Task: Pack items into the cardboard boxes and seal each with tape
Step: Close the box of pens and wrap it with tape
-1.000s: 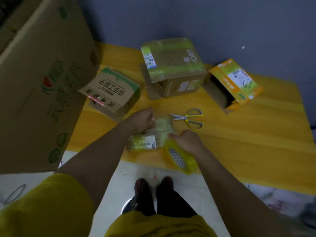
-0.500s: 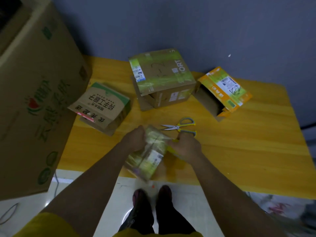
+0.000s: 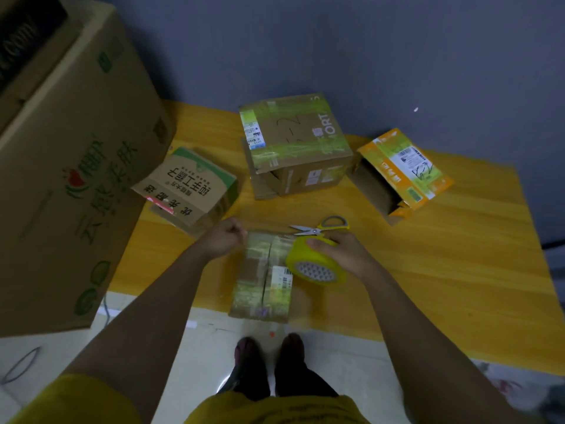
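Note:
A small taped cardboard box (image 3: 263,276) lies at the table's near edge, its flap seam running away from me. My left hand (image 3: 224,238) sits at the box's far left corner with fingers curled, pinching what looks like a clear tape end. My right hand (image 3: 342,252) grips a yellow tape roll (image 3: 315,266) at the box's right side. Yellow-handled scissors (image 3: 321,229) lie just beyond the roll. Three other boxes stand further back: a printed one (image 3: 189,188) at left, a taped brown one (image 3: 293,145) in the middle, an open orange one (image 3: 403,172) at right.
A very large carton (image 3: 61,166) stands at the left, overlapping the wooden table (image 3: 458,270). A grey wall closes the far side. My feet (image 3: 272,365) stand on a pale floor below the table's near edge. A cable loop lies on the floor at lower left.
The small box has been turned and laid flat with its seam upward. The tape roll has come up into view at the box's right side, and my left hand moved to the far left corner.

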Demonstrator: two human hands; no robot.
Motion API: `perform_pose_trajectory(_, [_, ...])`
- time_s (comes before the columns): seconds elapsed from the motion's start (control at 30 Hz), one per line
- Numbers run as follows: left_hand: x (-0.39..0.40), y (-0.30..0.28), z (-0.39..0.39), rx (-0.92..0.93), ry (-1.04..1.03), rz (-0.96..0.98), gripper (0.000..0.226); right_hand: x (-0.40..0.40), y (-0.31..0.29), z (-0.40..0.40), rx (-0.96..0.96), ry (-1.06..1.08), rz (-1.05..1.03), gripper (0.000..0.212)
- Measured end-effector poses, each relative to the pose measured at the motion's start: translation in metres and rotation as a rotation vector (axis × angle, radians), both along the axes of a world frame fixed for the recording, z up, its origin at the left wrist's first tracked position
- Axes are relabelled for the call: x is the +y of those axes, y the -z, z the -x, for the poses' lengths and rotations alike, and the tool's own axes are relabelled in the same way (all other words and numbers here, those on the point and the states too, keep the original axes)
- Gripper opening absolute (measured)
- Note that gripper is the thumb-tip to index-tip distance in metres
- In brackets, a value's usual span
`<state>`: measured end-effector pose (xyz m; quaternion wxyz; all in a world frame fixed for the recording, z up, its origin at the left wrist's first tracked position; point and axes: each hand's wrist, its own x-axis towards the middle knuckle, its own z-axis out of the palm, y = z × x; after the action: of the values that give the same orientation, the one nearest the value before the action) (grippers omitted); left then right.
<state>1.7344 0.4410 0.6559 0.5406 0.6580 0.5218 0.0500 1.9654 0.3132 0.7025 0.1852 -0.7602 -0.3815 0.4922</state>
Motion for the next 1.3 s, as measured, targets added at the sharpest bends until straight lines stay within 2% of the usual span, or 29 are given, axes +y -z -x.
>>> perform_pose_trajectory(0.07, [-0.003,0.0,0.005,0.009,-0.019,0.011,0.027,0.002,0.004,-0.002,-0.141,-0.028,-0.02,0.069])
perform_pose_trajectory(0.2, [-0.003,0.007,0.021,0.068,-0.049,-0.024,0.03,0.018,0.011,-0.001,-0.628,-0.298,0.137,0.074])
perform_pose_trajectory(0.37, [0.001,0.017,0.028,0.101,-0.077,-0.001,0.029,0.032,0.014,0.011,-0.803,-0.412,0.178,0.064])
perform_pose_trajectory(0.47, [-0.003,0.028,0.031,0.059,-0.054,-0.063,0.03,0.036,0.021,0.013,-0.796,-0.409,0.241,0.062])
perform_pose_trajectory(0.63, [-0.005,0.041,0.025,0.098,-0.1,-0.137,0.031,0.036,0.035,0.017,-0.787,-0.398,0.313,0.064])
perform_pose_trajectory(0.9, [-0.005,0.061,0.027,0.126,-0.084,-0.138,0.03,0.042,0.045,0.018,-0.745,-0.377,0.38,0.065])
perform_pose_trajectory(1.07, [-0.002,0.068,0.029,0.089,-0.125,-0.111,0.031,0.049,0.048,0.018,-0.718,-0.337,0.375,0.061])
perform_pose_trajectory(1.3, [-0.003,0.077,0.03,0.135,-0.074,-0.13,0.028,0.054,0.053,0.017,-0.706,-0.334,0.354,0.063])
